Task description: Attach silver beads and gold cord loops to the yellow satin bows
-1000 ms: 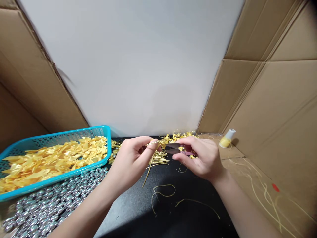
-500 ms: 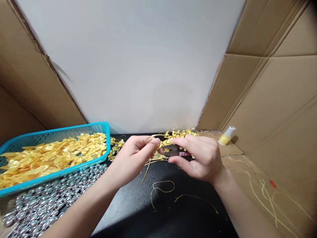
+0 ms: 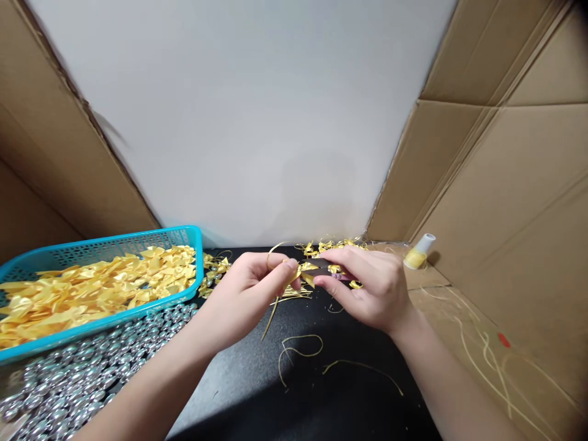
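My left hand (image 3: 255, 288) pinches a small yellow ribbon bow (image 3: 307, 280) between thumb and fingers. A thin gold cord (image 3: 271, 320) comes out of that grip, curling above the fingers and hanging below them. In my right hand (image 3: 374, 285) is a pair of dark-bladed snips (image 3: 323, 270) with a pinkish handle, mostly covered by the palm. The blades point left, spread apart, with their tips at the bow. Whether they touch the ribbon or cord I cannot tell. Behind my hands lie finished-looking gold bows (image 3: 312, 248) and a bundle of gold cords (image 3: 296, 293).
A turquoise basket (image 3: 198, 263) of yellow ribbon pieces stands at left, with many silver beads (image 3: 87, 361) before it. Loose cord pieces (image 3: 362, 364) lie on the black tabletop (image 3: 248, 380). A white cone spool (image 3: 419, 251) stands at right. Cardboard walls (image 3: 519, 202) flank the area.
The snips' blades have swung apart and come up to the bow. My right index finger has drawn back from the ribbon, and the cord above my left hand has shifted left.
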`<act>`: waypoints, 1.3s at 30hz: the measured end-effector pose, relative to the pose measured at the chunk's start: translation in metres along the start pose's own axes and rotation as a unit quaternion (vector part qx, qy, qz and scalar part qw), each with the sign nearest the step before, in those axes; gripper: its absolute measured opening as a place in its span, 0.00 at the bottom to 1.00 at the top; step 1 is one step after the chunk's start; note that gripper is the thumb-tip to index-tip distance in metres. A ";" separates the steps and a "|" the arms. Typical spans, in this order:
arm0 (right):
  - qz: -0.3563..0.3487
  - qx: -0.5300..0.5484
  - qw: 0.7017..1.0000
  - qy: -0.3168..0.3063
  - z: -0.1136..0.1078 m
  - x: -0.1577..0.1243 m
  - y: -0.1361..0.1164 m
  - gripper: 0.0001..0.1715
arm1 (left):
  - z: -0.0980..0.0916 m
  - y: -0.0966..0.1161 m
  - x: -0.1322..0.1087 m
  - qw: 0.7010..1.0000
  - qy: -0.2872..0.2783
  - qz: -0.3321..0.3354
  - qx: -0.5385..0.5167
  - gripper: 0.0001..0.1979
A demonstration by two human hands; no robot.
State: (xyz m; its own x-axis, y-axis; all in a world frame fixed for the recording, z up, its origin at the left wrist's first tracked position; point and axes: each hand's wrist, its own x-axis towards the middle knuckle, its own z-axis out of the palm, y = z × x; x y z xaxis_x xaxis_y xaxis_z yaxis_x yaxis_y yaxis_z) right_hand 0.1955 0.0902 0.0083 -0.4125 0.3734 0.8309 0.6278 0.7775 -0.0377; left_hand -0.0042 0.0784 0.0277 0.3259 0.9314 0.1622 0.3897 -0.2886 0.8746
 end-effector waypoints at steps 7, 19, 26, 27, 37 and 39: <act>-0.001 -0.044 0.999 0.023 -0.002 0.001 -0.003 0.13 | -0.001 0.000 -0.002 1.000 -0.001 -0.004 0.008 0.20; -0.018 -0.037 0.999 -0.004 -0.006 0.001 -0.003 0.11 | -0.001 0.001 -0.003 1.000 0.005 0.005 0.023 0.20; -0.004 -0.002 1.000 -0.005 -0.005 0.002 -0.002 0.12 | -0.003 0.001 -0.004 1.000 -0.005 0.012 0.025 0.20; -0.002 -0.001 1.000 -0.005 -0.005 0.002 -0.002 0.12 | -0.003 0.001 -0.004 1.000 -0.005 0.017 0.025 0.20; -0.015 -0.010 1.000 0.002 -0.005 0.000 -0.001 0.11 | -0.004 -0.001 -0.004 0.999 -0.024 0.035 0.007 0.18; -0.021 -0.013 1.000 0.006 -0.005 0.000 -0.001 0.11 | -0.004 -0.001 -0.003 0.999 -0.027 0.035 0.003 0.18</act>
State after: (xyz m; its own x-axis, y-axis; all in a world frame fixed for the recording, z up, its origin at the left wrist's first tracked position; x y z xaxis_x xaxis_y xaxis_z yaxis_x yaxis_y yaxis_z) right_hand 0.1982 0.0871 0.0106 -0.4307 0.3353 0.8379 0.6276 0.7784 0.0111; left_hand -0.0088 0.0767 0.0278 0.3982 0.8956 0.1981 0.3688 -0.3541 0.8594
